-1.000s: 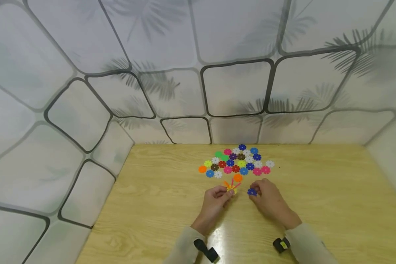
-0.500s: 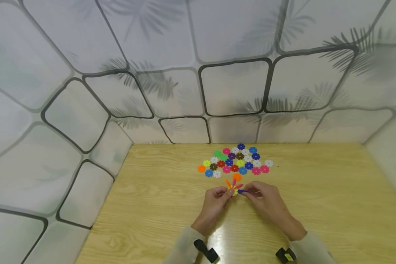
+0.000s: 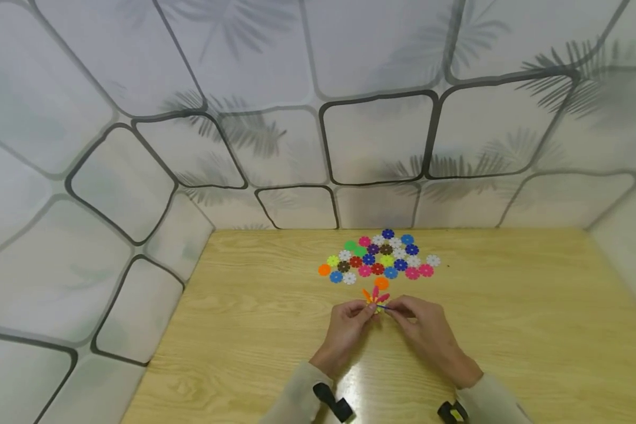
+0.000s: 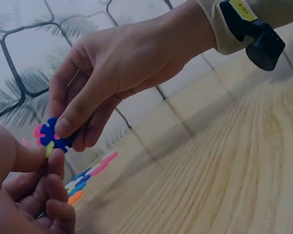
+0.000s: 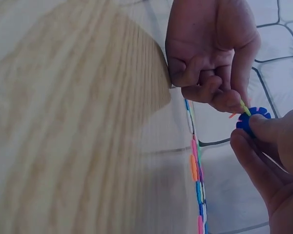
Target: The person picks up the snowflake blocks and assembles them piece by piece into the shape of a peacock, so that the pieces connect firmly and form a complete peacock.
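Note:
My left hand (image 3: 343,328) pinches a yellow notched plastic disc (image 5: 244,107) between thumb and fingertips. Slotted into its far edge and standing up from it are an orange disc (image 3: 366,294) and two pink discs (image 3: 384,298). From the right, my right hand (image 3: 429,330) pinches a dark blue notched disc (image 4: 47,131) by thumb and fingers. The blue disc is turned edge-on in the head view and meets the yellow disc's right rim. Whether their slots are engaged, I cannot tell. Fingers hide much of the yellow disc.
Several notched discs of many colours lie flat in a loose cluster beyond the hands, with an orange disc (image 3: 381,284) nearest them and a white disc (image 3: 433,260) at the right end. The wooden table (image 3: 233,330) meets a patterned wall (image 3: 297,147) behind.
My right hand has moved left, bringing the blue disc from apart to against the yellow disc and turning it edge-on. My left hand has stayed nearly in place, still holding the yellow disc.

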`<state>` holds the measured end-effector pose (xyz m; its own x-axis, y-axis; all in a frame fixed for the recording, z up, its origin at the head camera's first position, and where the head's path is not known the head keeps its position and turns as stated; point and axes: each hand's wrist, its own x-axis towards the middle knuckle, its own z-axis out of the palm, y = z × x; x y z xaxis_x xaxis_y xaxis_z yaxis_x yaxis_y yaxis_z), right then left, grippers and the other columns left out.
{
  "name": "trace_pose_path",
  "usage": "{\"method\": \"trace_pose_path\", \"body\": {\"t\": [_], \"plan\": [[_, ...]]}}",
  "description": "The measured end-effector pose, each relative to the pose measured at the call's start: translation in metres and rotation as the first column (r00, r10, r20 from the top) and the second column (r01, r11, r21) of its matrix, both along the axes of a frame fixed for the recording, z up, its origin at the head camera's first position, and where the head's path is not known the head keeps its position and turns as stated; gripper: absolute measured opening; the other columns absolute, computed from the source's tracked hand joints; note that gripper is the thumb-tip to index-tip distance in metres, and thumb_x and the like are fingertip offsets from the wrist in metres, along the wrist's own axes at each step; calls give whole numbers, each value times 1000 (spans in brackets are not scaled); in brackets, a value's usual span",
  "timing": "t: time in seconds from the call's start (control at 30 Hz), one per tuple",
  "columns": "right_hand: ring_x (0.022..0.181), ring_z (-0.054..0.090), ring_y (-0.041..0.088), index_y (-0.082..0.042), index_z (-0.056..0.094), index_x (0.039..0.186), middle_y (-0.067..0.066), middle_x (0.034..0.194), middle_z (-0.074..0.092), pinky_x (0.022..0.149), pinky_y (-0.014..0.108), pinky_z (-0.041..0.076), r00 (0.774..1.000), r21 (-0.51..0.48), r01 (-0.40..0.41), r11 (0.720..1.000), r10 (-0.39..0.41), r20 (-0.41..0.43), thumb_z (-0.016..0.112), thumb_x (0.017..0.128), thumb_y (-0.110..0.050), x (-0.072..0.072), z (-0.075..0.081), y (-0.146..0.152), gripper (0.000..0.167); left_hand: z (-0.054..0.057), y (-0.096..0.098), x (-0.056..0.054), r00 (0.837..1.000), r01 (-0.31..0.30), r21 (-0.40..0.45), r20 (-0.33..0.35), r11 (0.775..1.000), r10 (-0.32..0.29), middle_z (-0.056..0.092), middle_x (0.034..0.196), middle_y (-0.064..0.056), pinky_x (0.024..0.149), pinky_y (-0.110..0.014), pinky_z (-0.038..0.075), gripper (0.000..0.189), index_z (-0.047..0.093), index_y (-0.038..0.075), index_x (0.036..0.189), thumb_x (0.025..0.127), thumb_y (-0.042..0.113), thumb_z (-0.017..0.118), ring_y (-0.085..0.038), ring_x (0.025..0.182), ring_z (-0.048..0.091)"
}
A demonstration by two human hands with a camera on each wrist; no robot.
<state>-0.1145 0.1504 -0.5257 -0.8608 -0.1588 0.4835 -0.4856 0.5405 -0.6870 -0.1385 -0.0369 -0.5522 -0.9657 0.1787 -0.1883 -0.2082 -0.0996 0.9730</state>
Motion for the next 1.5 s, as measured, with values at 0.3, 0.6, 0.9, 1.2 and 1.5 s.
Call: {"method": "trace_pose_path", "body": {"t": [0.3, 0.6, 0.9, 1.2, 1.5], "plan": [[90, 82, 19, -5, 80, 109, 10, 105, 84, 82, 27, 67, 995, 16, -47, 999, 46, 86, 83, 90, 6, -6, -2, 5, 22, -11, -17, -12, 991, 132, -8, 24, 991, -132, 76, 76, 5, 56, -19, 51, 22, 72, -5, 99, 106, 15, 71, -5, 62, 63], [91, 55, 10, -8, 67, 148, 5, 117, 67, 78, 27, 54, 969, 316, -76, 946, -4, 245, 72, 105, -15, -48, -15, 19, 43, -15, -28, -19, 994, 60, 35, 90, 998, -63, 82, 84, -5, 63, -25, 63, 20, 75, -8, 110, 104, 11, 75, -12, 68, 75], [93, 55, 17, -3, 75, 120, 5, 106, 62, 80, 33, 52, 945, 385, -101, 917, -33, 326, 78, 101, -20, -63, -17, 19, 26, -10, -18, -16, 993, 48, 89, 99, 995, -57, 82, 86, -5, 65, -24, 63, 11, 76, -6, 104, 102, 5, 74, -10, 71, 75], [82, 68, 4, -10, 74, 104, -1, 94, 77, 75, 21, 59, 881, 33, -48, 998, 27, 473, 77, 103, -17, -31, -19, 17, 7, -14, -19, -17, 996, -2, 84, 88, 996, -6, 81, 87, -4, 66, -23, 64, 15, 74, -5, 100, 106, 8, 70, -11, 73, 75], [76, 70, 2, -9, 73, 99, 1, 90, 79, 71, 21, 62, 930, -55, 25, 998, -3, 366, 81, 97, -8, -8, -14, -11, 8, -3, -19, -11, 997, 23, 66, 73, 998, -28, 79, 83, -1, 65, -22, 62, 16, 73, -5, 98, 106, 9, 70, -11, 72, 73]]}}
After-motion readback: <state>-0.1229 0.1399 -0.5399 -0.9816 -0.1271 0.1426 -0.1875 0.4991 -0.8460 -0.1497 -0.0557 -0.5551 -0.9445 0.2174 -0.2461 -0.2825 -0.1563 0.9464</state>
